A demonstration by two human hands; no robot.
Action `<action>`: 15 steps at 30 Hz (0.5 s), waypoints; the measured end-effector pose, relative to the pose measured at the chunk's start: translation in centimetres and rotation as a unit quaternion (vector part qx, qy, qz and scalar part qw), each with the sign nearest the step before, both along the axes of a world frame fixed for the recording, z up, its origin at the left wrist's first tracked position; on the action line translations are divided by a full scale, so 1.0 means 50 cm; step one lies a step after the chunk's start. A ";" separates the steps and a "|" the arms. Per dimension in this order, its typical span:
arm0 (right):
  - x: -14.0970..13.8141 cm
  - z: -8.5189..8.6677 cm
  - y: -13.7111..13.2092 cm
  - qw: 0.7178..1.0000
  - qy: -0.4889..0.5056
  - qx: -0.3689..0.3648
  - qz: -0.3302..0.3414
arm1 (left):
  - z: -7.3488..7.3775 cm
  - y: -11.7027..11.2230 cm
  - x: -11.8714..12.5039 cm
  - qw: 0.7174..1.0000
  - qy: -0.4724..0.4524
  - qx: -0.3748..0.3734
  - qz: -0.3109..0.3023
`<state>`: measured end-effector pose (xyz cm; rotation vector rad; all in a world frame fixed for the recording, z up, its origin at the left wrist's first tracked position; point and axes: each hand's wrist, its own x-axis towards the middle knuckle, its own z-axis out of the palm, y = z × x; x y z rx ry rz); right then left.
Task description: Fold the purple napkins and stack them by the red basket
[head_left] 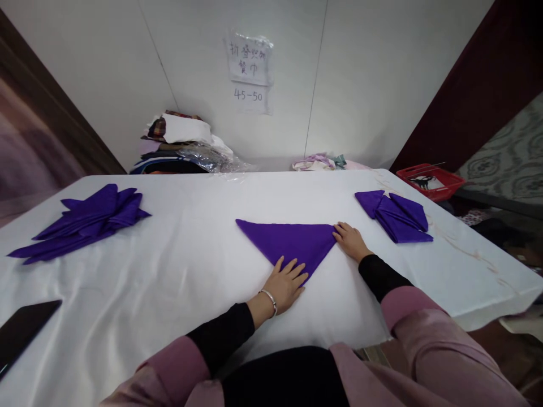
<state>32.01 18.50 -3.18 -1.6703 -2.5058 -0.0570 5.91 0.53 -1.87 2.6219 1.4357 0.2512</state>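
Observation:
A purple cloth napkin (288,240), folded into a triangle, lies flat on the white-covered table with its long edge facing away from me. My left hand (285,284) rests on its near point, palm down with the fingers spread. At the right corner, my right hand (352,240) has its fingers close together on the cloth, gripping the tip. A silver bangle (270,301) circles my left wrist.
To the left is a loose pile of purple napkins (91,223); more folded purple cloth (396,217) sits to the right. A dark flat object (27,333) lies near left. Behind the white tablecloth (182,243) are stacked fabrics (182,133) and a red basket (443,189).

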 end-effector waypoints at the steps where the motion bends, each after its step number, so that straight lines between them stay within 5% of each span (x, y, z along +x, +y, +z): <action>1: 0.004 -0.001 -0.009 1.000 -0.003 0.002 -0.006 | -0.001 0.001 -0.009 1.000 0.005 0.008 0.001; 10: 0.040 -0.022 -0.165 1.000 -0.022 0.012 0.013 | 0.020 0.015 -0.174 0.990 0.055 0.017 0.127; 15: 0.062 -0.021 -0.228 0.998 -0.009 -0.003 0.055 | 0.028 0.020 -0.175 0.987 0.060 0.023 0.146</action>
